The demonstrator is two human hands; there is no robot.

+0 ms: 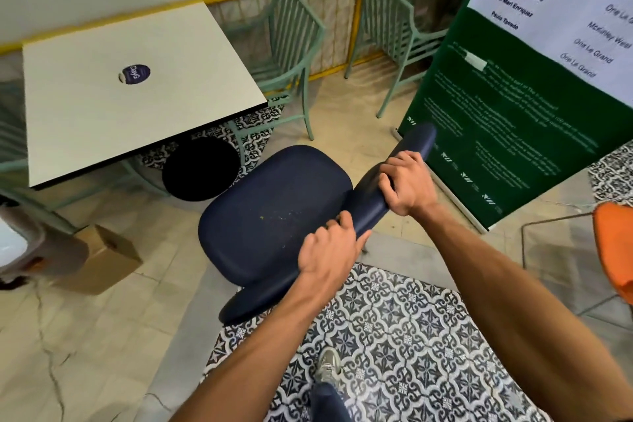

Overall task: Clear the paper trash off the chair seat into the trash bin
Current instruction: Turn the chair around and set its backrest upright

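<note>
A dark blue chair stands in the middle of the head view. Its seat carries only a few tiny pale crumbs near the centre; no paper lies on it. Both hands grip the top of its backrest. My left hand holds the near end, fingers curled over the edge. Further along, my right hand wraps its fingers round the backrest. No trash bin is plainly in view.
A white square table with a black round base stands at left, green metal chairs behind it. A green banner leans at right. A cardboard box sits on the floor; an orange chair is at the right edge.
</note>
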